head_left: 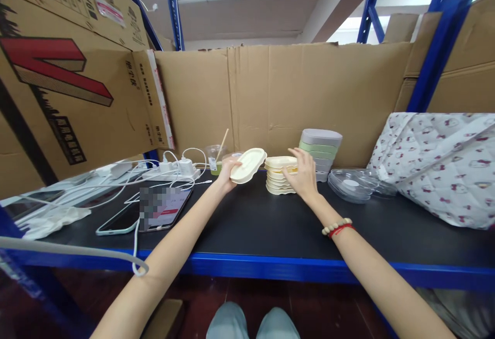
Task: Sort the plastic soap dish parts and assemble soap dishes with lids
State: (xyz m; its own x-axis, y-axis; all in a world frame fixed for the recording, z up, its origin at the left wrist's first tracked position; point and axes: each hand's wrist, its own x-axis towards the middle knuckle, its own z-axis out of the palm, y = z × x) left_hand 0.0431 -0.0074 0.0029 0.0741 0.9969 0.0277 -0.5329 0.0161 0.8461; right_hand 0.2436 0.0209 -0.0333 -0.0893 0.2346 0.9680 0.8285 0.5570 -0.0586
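My one view: camera worn on person's head, facing forward and down. Light blue trouser knees at bottom centre, seen from above, close. Person's bare left hand and bare right hand near frame centre, farther out. Flat black shelf top spans lower middle; upright brown cardboard panel faces me behind it; pale ceiling fills top centre.

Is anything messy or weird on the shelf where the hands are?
Yes: off to the left, white cables loop in a messy tangle, with a crumpled white sheet beside them. Closer in, nothing stands out: the left hand holds a cream tray tilted, and the cream stack by the right hand stands upright.
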